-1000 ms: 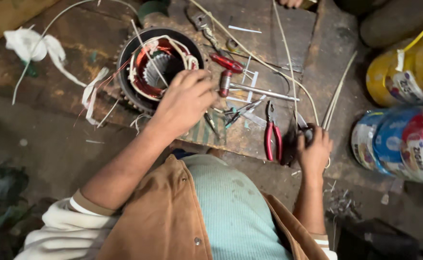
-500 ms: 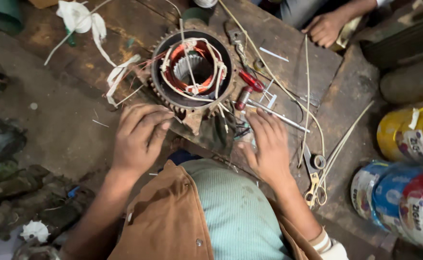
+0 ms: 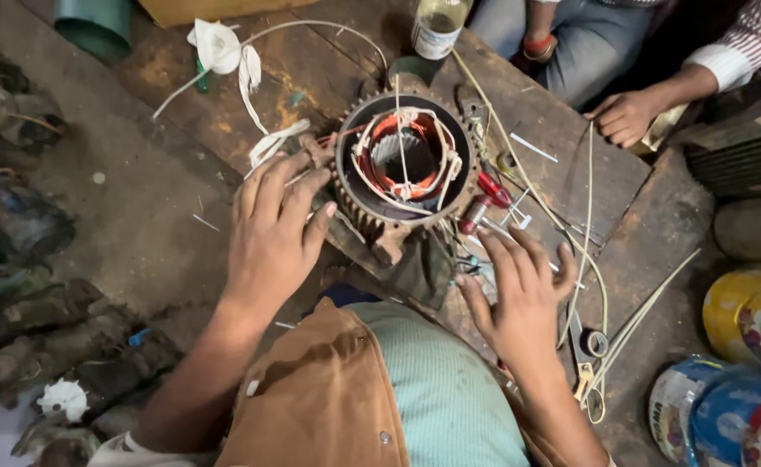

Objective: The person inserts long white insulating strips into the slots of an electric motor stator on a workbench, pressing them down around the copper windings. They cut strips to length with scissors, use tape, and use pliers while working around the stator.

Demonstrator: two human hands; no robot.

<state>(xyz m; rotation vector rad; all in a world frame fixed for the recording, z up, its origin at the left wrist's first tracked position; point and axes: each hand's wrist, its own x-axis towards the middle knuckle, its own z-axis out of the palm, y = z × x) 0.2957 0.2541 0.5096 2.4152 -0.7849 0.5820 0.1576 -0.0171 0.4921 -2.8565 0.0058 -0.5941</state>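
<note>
Two open hands flanked the motor stator [image 3: 404, 169]
Left hand [image 3: 275, 227] touched its toothed rim, nearer; right hand [image 3: 519, 290] hovered empty beside

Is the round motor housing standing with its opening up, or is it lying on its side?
Opening up. The motor housing shows its full round rim and copper windings inside, seen from above.

Motor-repair workshop: stator [image 3: 406, 169], scattered tools.

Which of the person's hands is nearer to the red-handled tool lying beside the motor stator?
Right. The right hand hovers just below the red-handled tool, fingertips close to it. The left hand is across the motor stator, on its far side.
</note>
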